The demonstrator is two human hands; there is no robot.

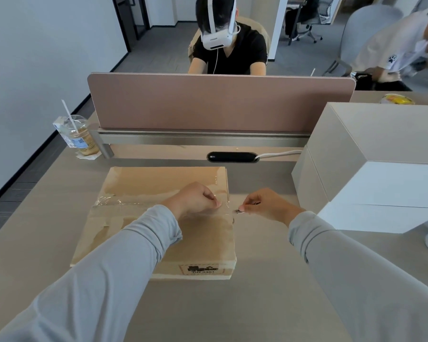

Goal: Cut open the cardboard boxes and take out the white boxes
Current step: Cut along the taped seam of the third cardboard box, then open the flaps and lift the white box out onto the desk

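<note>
A flat brown cardboard box point(139, 183) lies in the middle of the desk, sealed by a strip of clear tape point(119, 202) across its top. My left hand point(195, 197) rests on the box near its right edge, fingers curled and pressing on the tape. My right hand point(265, 203) pinches a small metal blade point(239, 212), whose tip sits at the right end of the tape seam. A stack of white boxes point(386, 186) stands on the right.
A pink desk divider point(220, 102) runs along the back, with a black cable slot point(231, 157) below it. An iced drink cup with a straw point(78, 134) stands at the far left. One person wearing a headset sits opposite; another leans in at the top right.
</note>
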